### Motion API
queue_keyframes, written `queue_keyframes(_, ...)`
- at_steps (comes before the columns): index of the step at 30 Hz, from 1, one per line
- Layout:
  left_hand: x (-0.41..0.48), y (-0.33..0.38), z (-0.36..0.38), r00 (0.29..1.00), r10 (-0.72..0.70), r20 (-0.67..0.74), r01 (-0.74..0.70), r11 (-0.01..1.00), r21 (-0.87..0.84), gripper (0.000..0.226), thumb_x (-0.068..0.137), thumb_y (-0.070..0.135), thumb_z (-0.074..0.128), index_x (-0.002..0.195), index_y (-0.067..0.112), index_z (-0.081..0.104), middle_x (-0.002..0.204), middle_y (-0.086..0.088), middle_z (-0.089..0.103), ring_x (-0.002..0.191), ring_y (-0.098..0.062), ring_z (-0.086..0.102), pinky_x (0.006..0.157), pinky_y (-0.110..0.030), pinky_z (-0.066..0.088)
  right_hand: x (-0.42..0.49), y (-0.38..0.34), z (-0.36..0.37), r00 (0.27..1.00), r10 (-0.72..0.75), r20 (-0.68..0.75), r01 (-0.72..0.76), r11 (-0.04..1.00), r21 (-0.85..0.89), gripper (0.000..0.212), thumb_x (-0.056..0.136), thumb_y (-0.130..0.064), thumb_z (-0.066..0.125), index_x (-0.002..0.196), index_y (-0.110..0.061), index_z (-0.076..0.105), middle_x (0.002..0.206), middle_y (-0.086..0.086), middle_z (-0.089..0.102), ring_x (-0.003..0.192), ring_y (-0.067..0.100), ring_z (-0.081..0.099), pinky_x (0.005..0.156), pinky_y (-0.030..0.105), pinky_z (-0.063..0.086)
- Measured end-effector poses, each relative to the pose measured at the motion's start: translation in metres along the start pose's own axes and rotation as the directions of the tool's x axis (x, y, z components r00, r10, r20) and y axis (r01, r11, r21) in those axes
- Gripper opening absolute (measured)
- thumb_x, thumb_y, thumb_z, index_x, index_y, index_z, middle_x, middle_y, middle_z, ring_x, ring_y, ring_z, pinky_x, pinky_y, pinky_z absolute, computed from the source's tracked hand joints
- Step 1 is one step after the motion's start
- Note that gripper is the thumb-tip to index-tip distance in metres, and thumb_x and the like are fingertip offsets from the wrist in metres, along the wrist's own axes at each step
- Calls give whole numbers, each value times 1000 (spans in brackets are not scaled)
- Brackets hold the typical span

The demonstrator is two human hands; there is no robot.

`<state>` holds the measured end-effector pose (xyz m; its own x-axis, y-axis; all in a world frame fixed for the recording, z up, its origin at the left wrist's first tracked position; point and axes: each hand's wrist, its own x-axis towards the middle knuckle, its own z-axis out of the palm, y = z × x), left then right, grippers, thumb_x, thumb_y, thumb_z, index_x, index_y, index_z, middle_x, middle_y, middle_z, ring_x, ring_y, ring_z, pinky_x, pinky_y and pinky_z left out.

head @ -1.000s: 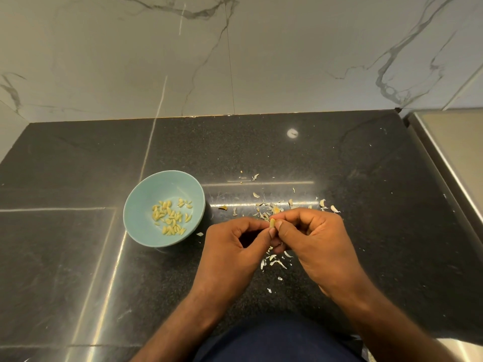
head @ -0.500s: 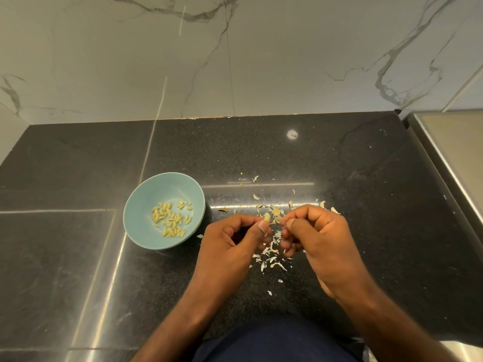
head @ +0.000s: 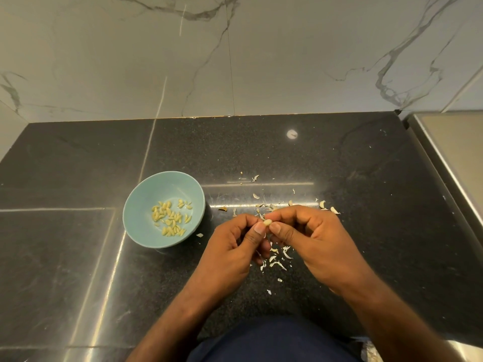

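A small pale seed sits between the fingertips of both hands, just above the black counter. My left hand pinches it with thumb and curled fingers from the left. My right hand pinches it from the right, fingers curled over. Left of the hands stands a light blue bowl holding several peeled yellowish seeds. White bits of seed shell lie scattered under and behind the hands.
The black stone counter ends at a marble wall behind. A steel surface borders the counter on the right. One darker husk piece lies between bowl and hands.
The hands parted slightly half a second ago and have closed together again on a seed, held a little higher and nearer the bowl's level.
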<state>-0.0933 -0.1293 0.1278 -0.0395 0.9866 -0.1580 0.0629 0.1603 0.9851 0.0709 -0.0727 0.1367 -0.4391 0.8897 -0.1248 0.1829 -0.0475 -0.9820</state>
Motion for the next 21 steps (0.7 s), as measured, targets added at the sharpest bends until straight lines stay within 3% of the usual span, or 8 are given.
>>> queue_keyframes(3, -1, 0, 1, 1000, 1, 12, -1, 1000, -11, 26, 94, 32, 49, 92, 12, 64, 71, 3, 65, 67, -10, 62, 62, -23, 51, 1, 3, 4, 1000, 8, 12, -9, 997, 73, 20, 80, -26, 69, 95, -14, 74, 82, 3, 75, 74, 15, 70, 71, 30, 59)
queue_keyframes(6, -2, -3, 1, 1000, 7, 23, -7, 1000, -9, 25, 97, 29, 47, 93, 10, 62, 73, 5, 66, 68, -10, 62, 63, -23, 51, 2, 7, 10, 996, 86, 5, -84, 959, 271, 19, 77, -22, 69, 92, -10, 72, 76, 4, 72, 65, 14, 65, 60, 25, 54)
queue_keyframes(11, -1, -25, -7, 998, -55, -32, 55, 998, -13, 19, 99, 21, 50, 96, 8, 63, 76, 2, 66, 69, -11, 64, 61, -24, 52, 8, 14, 13, 976, 214, 43, -212, 880, 424, 8, 80, -18, 70, 85, -14, 74, 77, 7, 69, 64, 16, 63, 56, 25, 51)
queue_keyframes(16, 7, -89, -14, 939, -254, -231, 262, 965, 2, 17, 101, 10, 52, 99, 16, 67, 82, -5, 70, 73, -16, 66, 68, -23, 55, 31, 26, 38, 949, 306, 76, -314, 900, 302, 11, 89, -12, 70, 96, -4, 71, 76, 8, 69, 65, 18, 61, 57, 25, 51)
queue_keyframes(21, 7, -111, -18, 908, -215, -358, 233, 973, 6, 19, 101, 8, 50, 99, 16, 67, 83, -9, 70, 73, -18, 68, 68, -28, 58, 81, 20, 101, 960, 205, 190, -209, 978, 4, 9, 94, -15, 68, 99, -11, 74, 73, 2, 70, 63, 12, 63, 61, 25, 54)
